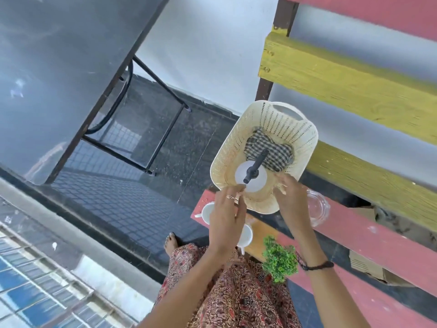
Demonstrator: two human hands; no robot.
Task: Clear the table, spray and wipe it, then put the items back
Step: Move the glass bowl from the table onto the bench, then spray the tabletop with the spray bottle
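both hands, left hand (225, 216) and right hand (292, 204), grip the basket (238, 147) rim; bottle (253, 179) and cloth (267, 147) lie inside.

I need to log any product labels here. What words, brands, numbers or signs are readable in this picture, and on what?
None can be read.
Spray bottle in the basket: seen from above, no label shows.
White cups, clear container, checked cloth, cardboard box under the bench: no print visible.
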